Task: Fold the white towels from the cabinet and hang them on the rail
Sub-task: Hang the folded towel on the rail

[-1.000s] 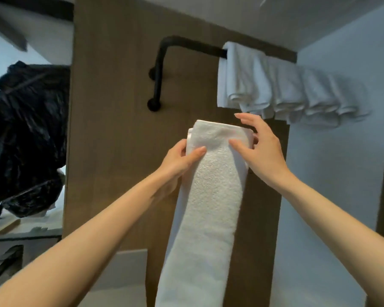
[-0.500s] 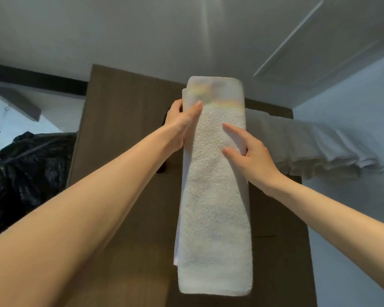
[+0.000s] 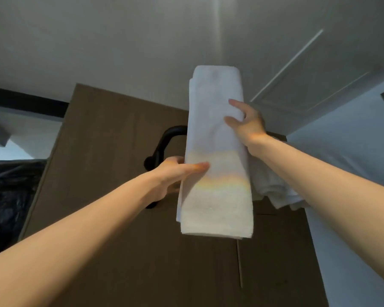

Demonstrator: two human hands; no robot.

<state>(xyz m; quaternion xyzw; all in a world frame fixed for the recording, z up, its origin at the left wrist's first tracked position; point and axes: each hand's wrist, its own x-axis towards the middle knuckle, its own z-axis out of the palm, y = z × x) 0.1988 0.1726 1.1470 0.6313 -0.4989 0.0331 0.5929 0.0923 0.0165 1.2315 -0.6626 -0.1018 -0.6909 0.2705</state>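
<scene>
A long folded white towel (image 3: pixel 215 134) is held up high in front of the black rail (image 3: pixel 166 138), its top end above the brown panel's upper edge. My left hand (image 3: pixel 175 173) grips its left edge low down, thumb across the front. My right hand (image 3: pixel 246 122) holds its right edge higher up, fingers on the front face. Other white towels (image 3: pixel 275 187) hang on the rail to the right, mostly hidden behind the held towel and my right arm.
The rail is fixed to a brown wooden panel (image 3: pixel 111 134). A black plastic bag (image 3: pixel 11 196) sits at the left. A pale wall (image 3: pixel 353 151) closes the right side, and the ceiling fills the top.
The towel has gone up, its top end above the panel's edge. My left hand slid down its left edge while my right hand moved up the right edge. The view tilted upward.
</scene>
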